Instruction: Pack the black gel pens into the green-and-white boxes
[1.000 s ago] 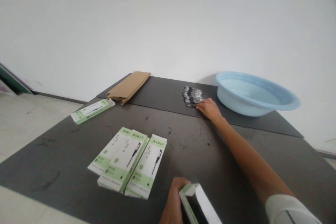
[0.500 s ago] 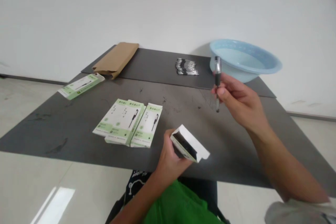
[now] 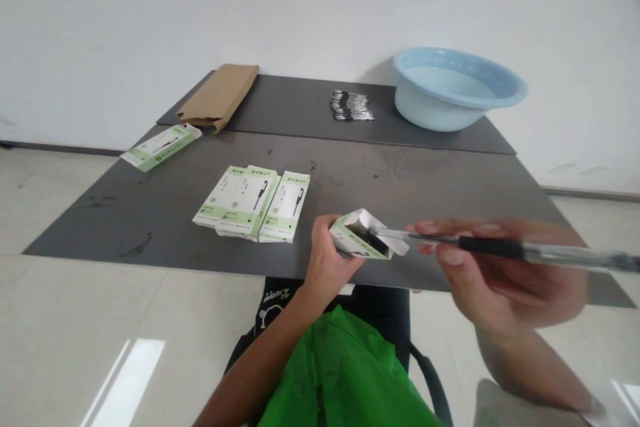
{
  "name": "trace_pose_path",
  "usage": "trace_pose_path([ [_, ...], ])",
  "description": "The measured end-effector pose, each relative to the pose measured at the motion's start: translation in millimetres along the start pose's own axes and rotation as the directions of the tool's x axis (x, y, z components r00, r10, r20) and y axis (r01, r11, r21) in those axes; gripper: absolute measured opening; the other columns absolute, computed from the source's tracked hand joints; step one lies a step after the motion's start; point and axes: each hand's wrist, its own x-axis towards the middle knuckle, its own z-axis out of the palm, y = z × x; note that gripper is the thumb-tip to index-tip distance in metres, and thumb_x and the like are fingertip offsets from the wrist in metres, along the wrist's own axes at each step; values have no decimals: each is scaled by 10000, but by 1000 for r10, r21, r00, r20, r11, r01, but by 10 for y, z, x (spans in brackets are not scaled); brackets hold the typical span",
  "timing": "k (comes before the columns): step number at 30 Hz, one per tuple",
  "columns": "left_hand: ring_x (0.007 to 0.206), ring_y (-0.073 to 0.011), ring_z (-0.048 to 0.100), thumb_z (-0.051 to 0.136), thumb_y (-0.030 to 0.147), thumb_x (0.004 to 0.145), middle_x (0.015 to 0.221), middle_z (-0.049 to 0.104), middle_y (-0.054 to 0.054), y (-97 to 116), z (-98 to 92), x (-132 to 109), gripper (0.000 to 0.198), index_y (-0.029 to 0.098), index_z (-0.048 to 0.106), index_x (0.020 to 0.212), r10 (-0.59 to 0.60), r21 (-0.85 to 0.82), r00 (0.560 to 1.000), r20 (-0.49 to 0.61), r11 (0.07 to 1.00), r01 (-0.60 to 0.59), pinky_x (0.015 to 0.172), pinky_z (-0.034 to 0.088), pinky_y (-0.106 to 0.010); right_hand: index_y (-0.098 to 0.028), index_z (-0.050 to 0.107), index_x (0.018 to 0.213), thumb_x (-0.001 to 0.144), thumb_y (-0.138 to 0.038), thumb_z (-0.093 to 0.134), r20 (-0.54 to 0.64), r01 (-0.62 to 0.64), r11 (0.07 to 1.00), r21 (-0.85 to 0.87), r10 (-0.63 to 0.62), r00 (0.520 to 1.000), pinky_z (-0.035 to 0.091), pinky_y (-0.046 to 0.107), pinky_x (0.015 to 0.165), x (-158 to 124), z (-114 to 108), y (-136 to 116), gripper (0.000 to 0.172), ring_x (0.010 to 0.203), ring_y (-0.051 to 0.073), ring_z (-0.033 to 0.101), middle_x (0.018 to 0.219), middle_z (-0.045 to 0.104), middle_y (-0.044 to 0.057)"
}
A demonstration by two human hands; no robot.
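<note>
My left hand (image 3: 325, 257) grips a small white and green box (image 3: 363, 237) at the near table edge, its open end turned to the right. My right hand (image 3: 500, 273) holds a black and clear pen (image 3: 500, 249) lying level, with its tip at the mouth of the box. A row of several more pens (image 3: 351, 106) lies at the far side of the dark table (image 3: 150, 213). Three flat green and white boxes (image 3: 255, 203) lie side by side just left of my left hand.
A light blue basin (image 3: 455, 87) stands at the far right of the table. A brown paper bag (image 3: 220, 97) lies at the far left, with one more green and white box (image 3: 163, 145) in front of it. Pale floor tiles surround the table; green cloth covers my lap.
My right hand picked a pen from the far row, brought it back, and turned it level toward the box. My left hand lifted the box and turned its open end right.
</note>
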Motion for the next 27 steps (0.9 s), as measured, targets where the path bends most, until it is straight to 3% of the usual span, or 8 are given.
trace_pose_path([
  [4,1209,-315,712,948,241,734,1264,666,-106,-31,4,-18,749,224,524,1352,59,52,998,-17,997,-58,1031,603,-460,-293,755,1140,801,-198,997,124,35,985,-170,-13,992,742,373,676,-42,-11,-18,427,898,274,879,980,880,-14],
  [10,1204,-338,713,929,278,776,1248,673,-125,-55,20,-29,685,212,534,1331,121,82,992,-29,990,-119,1014,606,-487,-299,719,1205,917,-225,909,334,148,943,-297,-43,942,655,338,646,65,70,-101,353,879,208,850,1072,892,-14],
  [14,1196,-334,709,937,312,797,1252,668,-124,-53,26,-26,696,219,514,1342,156,104,987,-29,983,-152,1012,606,-490,-295,731,1156,974,-251,872,383,167,927,-335,-28,923,584,409,725,125,128,-65,235,849,214,787,1116,890,4],
  [21,1198,-325,713,960,317,795,1248,662,-107,-4,19,-14,720,229,505,1345,124,79,992,-23,989,-122,1013,603,-468,-290,762,1209,1011,-267,842,401,235,881,-412,-56,914,510,413,818,121,158,113,215,888,205,743,1122,875,3],
  [23,1197,-324,714,964,306,787,1243,661,-101,4,18,-12,726,231,504,1344,119,79,993,-20,990,-117,1018,601,-466,-285,760,1258,1011,-277,841,396,263,858,-441,-76,915,513,405,805,130,177,135,260,845,202,710,1080,874,8],
  [27,1194,-317,714,961,266,771,1236,662,-90,13,13,-15,731,235,501,1338,108,75,994,-17,991,-107,1023,599,-459,-330,681,1500,991,-239,859,361,290,828,-479,-115,926,551,395,791,166,214,104,547,831,218,704,1051,886,-8],
])
